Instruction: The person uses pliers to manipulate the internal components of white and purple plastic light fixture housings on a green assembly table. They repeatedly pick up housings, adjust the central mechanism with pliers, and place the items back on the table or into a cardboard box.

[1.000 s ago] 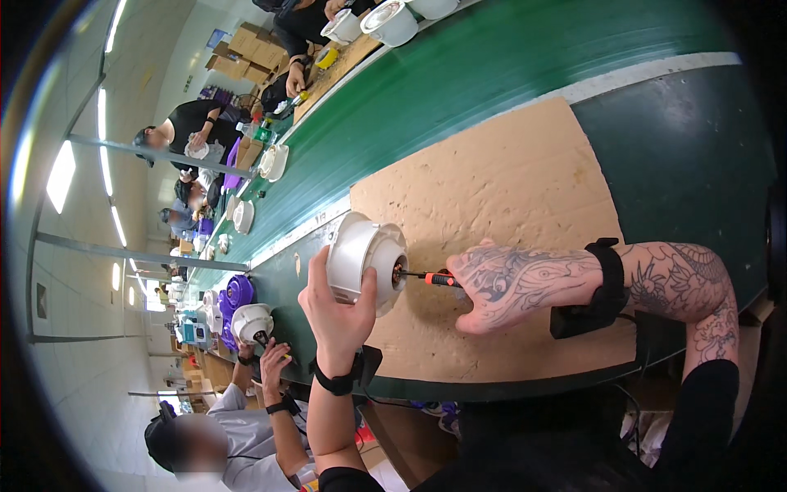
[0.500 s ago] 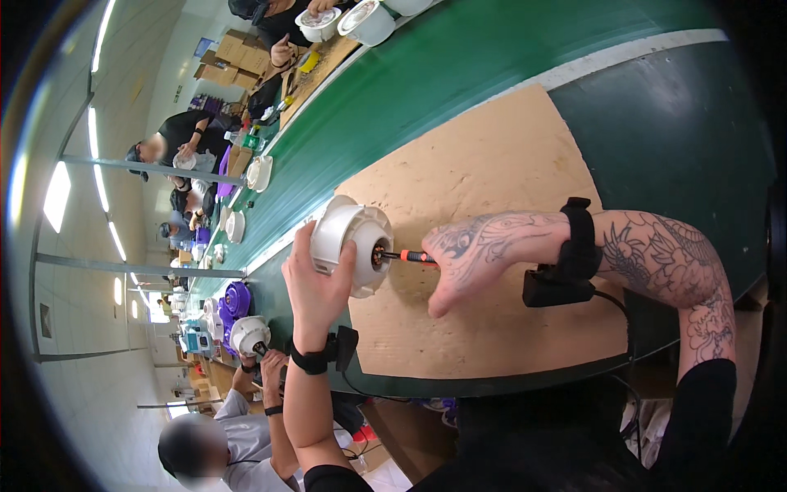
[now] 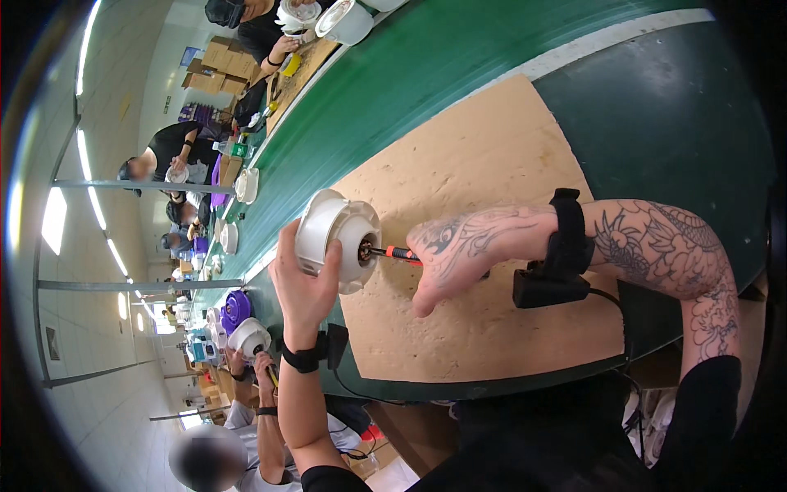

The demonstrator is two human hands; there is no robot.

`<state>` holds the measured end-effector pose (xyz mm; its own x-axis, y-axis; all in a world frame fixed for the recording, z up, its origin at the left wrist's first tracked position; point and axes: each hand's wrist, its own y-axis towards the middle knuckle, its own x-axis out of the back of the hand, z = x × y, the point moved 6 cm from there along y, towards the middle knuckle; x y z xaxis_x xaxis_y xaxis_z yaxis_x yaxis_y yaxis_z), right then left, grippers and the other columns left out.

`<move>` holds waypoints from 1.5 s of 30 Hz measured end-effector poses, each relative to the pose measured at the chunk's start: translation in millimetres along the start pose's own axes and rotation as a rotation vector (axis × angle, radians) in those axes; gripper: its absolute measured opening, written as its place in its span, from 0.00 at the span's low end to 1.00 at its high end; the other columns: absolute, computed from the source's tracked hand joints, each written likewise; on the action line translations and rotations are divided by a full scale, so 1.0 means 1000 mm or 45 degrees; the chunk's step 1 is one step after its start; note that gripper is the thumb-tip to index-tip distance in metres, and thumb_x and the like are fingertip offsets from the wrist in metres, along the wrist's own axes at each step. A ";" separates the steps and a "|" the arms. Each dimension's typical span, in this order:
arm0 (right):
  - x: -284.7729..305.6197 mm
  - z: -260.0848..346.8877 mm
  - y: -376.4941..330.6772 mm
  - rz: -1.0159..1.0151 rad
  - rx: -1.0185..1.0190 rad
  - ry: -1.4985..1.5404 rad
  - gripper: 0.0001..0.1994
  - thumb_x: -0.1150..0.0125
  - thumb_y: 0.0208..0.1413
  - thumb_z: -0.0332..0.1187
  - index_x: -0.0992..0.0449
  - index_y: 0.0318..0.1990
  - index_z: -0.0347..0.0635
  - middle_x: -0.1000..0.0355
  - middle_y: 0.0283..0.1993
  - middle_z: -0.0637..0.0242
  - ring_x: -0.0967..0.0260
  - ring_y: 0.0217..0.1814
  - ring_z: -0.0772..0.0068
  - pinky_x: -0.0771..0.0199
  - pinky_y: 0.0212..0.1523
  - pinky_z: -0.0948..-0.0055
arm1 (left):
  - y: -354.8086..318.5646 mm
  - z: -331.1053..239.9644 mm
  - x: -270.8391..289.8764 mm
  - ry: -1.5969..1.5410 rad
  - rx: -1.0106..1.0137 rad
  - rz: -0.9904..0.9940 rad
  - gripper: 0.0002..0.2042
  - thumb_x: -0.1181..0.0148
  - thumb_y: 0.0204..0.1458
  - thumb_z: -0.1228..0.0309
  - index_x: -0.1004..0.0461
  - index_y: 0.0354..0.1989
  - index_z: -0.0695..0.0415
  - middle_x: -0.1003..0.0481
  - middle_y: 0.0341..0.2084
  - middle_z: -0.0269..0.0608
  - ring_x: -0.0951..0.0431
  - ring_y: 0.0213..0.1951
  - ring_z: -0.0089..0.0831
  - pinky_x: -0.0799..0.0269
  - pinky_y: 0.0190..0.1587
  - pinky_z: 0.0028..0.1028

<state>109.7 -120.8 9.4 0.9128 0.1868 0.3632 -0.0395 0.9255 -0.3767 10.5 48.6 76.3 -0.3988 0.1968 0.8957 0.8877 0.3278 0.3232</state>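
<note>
My left hand (image 3: 302,283) grips a white round plastic housing (image 3: 318,230) by its rim, thumb across the near side. The housing is tilted on its side, its open middle facing right, with a dark core with coppery bits inside. My right hand (image 3: 463,258) is closed around a screwdriver (image 3: 400,254) with a red and black handle. Its dark shaft points left and its tip reaches the core in the housing. Most of the handle is hidden by my right hand. Both are over a brown cardboard sheet (image 3: 484,164).
A green conveyor belt (image 3: 426,74) runs past the far side of the cardboard. White housings (image 3: 344,22) and a purple round part (image 3: 238,306) stand to the left. Co-workers work along the line; a near-left one holds a white housing (image 3: 248,338). Cables hang from my wrist straps.
My hands, the housing and the screwdriver have shifted slightly left in the picture, as has the background. The screwdriver tip stays at the core. The far co-worker's hands have moved onto a white housing.
</note>
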 end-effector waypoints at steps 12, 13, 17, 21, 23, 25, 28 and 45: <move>-0.014 -0.019 0.020 -0.005 -0.042 0.059 0.17 0.34 0.38 0.40 0.25 0.23 0.30 0.25 0.27 0.49 0.24 0.32 0.52 0.28 0.33 0.59 | -0.019 0.023 -0.019 -0.045 -0.088 -0.181 0.25 0.33 0.49 0.67 0.30 0.52 0.69 0.22 0.36 0.52 0.20 0.39 0.39 0.25 0.44 0.35; -0.015 -0.018 0.021 0.016 -0.032 0.044 0.17 0.34 0.38 0.39 0.25 0.24 0.29 0.25 0.27 0.48 0.24 0.32 0.51 0.28 0.33 0.59 | -0.021 0.023 -0.018 -0.005 -0.109 -0.220 0.25 0.33 0.50 0.66 0.31 0.53 0.69 0.22 0.38 0.51 0.21 0.40 0.37 0.25 0.45 0.35; -0.023 -0.016 0.019 -0.096 -0.068 -0.039 0.14 0.38 0.39 0.35 0.26 0.28 0.28 0.26 0.27 0.45 0.24 0.33 0.49 0.27 0.34 0.58 | -0.024 0.011 -0.018 -0.086 -0.274 -0.377 0.26 0.32 0.46 0.67 0.31 0.52 0.66 0.21 0.30 0.52 0.17 0.31 0.44 0.24 0.36 0.33; -0.027 -0.022 0.030 -0.062 -0.117 -0.200 0.17 0.42 0.40 0.31 0.28 0.36 0.25 0.25 0.31 0.40 0.24 0.39 0.45 0.27 0.38 0.57 | -0.030 0.014 -0.024 -0.109 -0.261 -0.436 0.26 0.31 0.45 0.68 0.31 0.52 0.65 0.20 0.29 0.51 0.17 0.28 0.42 0.23 0.32 0.32; -0.019 -0.032 0.019 -0.124 -0.219 -0.185 0.19 0.43 0.42 0.31 0.29 0.40 0.24 0.25 0.34 0.40 0.24 0.40 0.43 0.27 0.38 0.56 | -0.025 0.013 -0.040 -0.198 -0.202 -0.443 0.26 0.30 0.45 0.67 0.31 0.51 0.65 0.20 0.29 0.51 0.17 0.28 0.42 0.23 0.32 0.32; -0.019 -0.030 0.024 -0.128 -0.245 -0.188 0.19 0.43 0.44 0.31 0.30 0.42 0.24 0.25 0.35 0.40 0.24 0.40 0.43 0.27 0.39 0.56 | -0.032 0.022 -0.046 -0.234 -0.165 -0.485 0.27 0.28 0.44 0.66 0.31 0.51 0.65 0.20 0.28 0.51 0.17 0.27 0.41 0.23 0.31 0.32; -0.022 -0.038 0.038 -0.138 -0.286 -0.302 0.19 0.42 0.47 0.33 0.30 0.44 0.26 0.25 0.37 0.40 0.25 0.42 0.44 0.27 0.40 0.57 | -0.038 0.030 -0.056 -0.279 -0.131 -0.566 0.29 0.25 0.42 0.64 0.30 0.51 0.65 0.20 0.29 0.51 0.17 0.27 0.41 0.22 0.31 0.31; -0.031 -0.025 0.009 0.085 -0.344 0.884 0.28 0.51 0.47 0.18 0.37 0.61 0.40 0.29 0.55 0.60 0.29 0.57 0.67 0.27 0.58 0.70 | -0.047 0.043 -0.042 -0.691 -0.097 -0.748 0.23 0.29 0.48 0.66 0.29 0.48 0.66 0.20 0.29 0.51 0.17 0.29 0.36 0.23 0.34 0.28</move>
<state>91.4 -126.8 -26.1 0.9621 -0.0941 -0.2558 -0.0844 0.7895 -0.6079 -24.4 64.5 10.1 -0.8444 0.4401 0.3055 0.5036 0.4575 0.7329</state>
